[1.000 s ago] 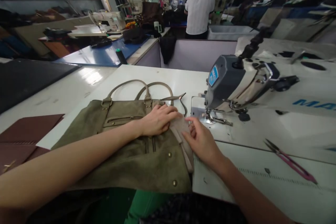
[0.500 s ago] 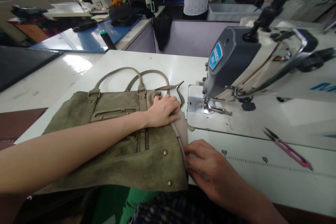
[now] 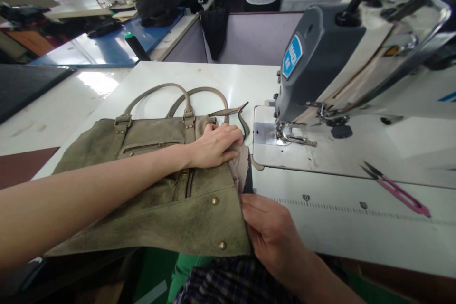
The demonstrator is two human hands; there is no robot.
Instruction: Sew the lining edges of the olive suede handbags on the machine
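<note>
Olive handbag (image 3: 199,221): lying beneath left hand (image 3: 215,146). Left hand: resting palm-down, half-open; grip hidden. Right hand (image 3: 272,230): pinching handbag's side edge, fingers curled. Sewing machine (image 3: 320,52): standing beyond right hand. Pink snips (image 3: 401,193): lying right of right hand.

One bag (image 3: 199,209) — two handles (image 3: 167,85), two large studs (image 3: 214,201) (visible).

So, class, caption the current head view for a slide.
Left hand on an olive bag, right hand at its edge, beside a sewing machine.
</note>
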